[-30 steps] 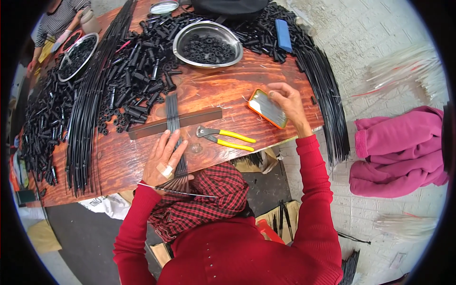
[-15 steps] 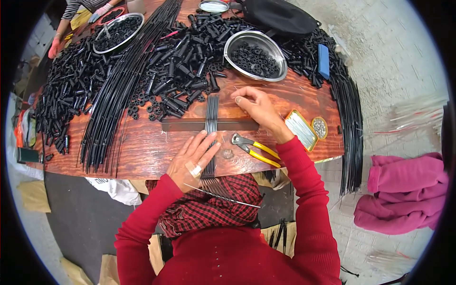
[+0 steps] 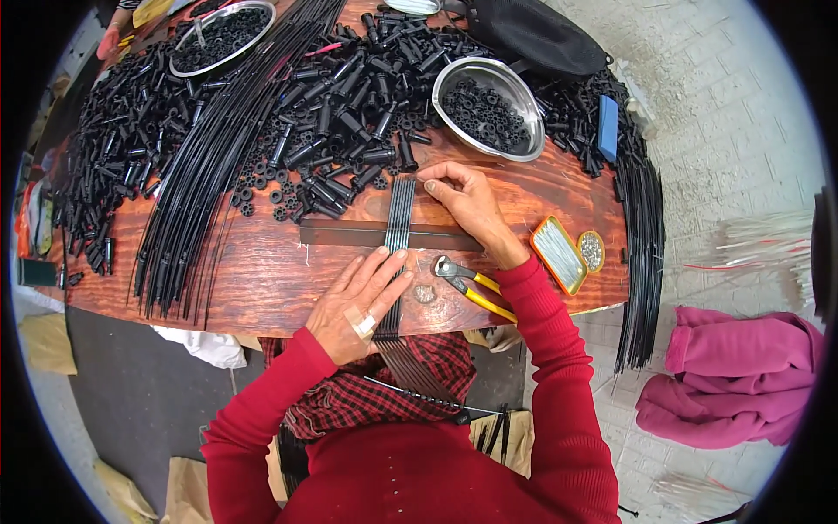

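Note:
A flat row of thin dark rods (image 3: pixel 400 214) lies side by side across a brown bar (image 3: pixel 340 234) and runs over the table's near edge toward my lap. My left hand (image 3: pixel 353 301) rests flat on the rods, fingers stretched out, a pale plaster strip at its back. At the far ends of the rods, my right hand (image 3: pixel 471 205) pinches thumb and forefinger together; whatever is between them is too small to name. Yellow-handled pincers (image 3: pixel 476 290) lie beside the right forearm. A slim metal rod with a coiled part (image 3: pixel 419 395) lies across the checked cloth on my lap.
Heaped black tubular parts (image 3: pixel 349 113) cover the far table. Metal bowls (image 3: pixel 532 144) hold small black rings. Long black rods (image 3: pixel 196 192) lie at left. An orange-rimmed tin (image 3: pixel 559 255) and a round tin (image 3: pixel 591 251) stand at right. A co-worker's hand (image 3: pixel 108 41) shows far left.
My right hand has moved in to the far ends of the rods, its finger and thumb closing together. The left hand stays on the row. The coiled metal rod sits lower, away from my left wrist.

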A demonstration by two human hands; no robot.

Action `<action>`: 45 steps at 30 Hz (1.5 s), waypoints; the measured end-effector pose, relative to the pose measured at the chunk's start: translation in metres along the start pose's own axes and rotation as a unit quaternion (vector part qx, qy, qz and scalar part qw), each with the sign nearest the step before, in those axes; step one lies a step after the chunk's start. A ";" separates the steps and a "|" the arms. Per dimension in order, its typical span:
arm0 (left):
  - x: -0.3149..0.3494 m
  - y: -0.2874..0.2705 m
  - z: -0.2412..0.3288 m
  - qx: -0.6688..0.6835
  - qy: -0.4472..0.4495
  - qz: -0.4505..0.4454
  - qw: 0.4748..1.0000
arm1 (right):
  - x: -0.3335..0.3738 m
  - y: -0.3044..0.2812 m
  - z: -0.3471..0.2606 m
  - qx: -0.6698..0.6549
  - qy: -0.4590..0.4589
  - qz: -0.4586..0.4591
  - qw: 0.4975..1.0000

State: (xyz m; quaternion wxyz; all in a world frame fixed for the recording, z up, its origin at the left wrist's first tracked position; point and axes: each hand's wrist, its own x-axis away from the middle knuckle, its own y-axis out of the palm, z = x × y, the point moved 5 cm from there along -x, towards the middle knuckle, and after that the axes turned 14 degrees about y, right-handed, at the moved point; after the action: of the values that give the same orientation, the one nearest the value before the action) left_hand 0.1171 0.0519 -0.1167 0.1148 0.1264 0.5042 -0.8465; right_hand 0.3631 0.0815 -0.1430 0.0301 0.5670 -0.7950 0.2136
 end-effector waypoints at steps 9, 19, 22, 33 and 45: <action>-0.002 0.000 0.001 -0.001 0.002 0.011 1.000 | 0.000 0.000 0.002 -0.012 -0.006 -0.001 1.000; -0.005 -0.002 0.002 -0.053 0.019 -0.019 0.998 | 0.002 -0.002 -0.006 0.032 -0.029 0.024 0.999; -0.005 -0.004 0.003 -0.020 0.008 -0.002 1.000 | 0.005 -0.002 -0.013 0.098 -0.063 0.051 0.992; -0.005 -0.002 0.002 -0.036 0.009 0.001 0.999 | 0.013 -0.002 -0.032 0.196 -0.194 0.091 0.957; -0.005 -0.002 0.003 -0.035 0.006 0.000 0.999 | 0.015 -0.003 -0.028 0.191 -0.224 0.115 0.949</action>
State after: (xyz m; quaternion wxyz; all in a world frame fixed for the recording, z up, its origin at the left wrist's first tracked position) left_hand 0.1212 0.0511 -0.1117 0.1158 0.1277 0.5343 -0.8275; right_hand 0.3548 0.0776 -0.1119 -0.2823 0.5003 -0.7853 0.2311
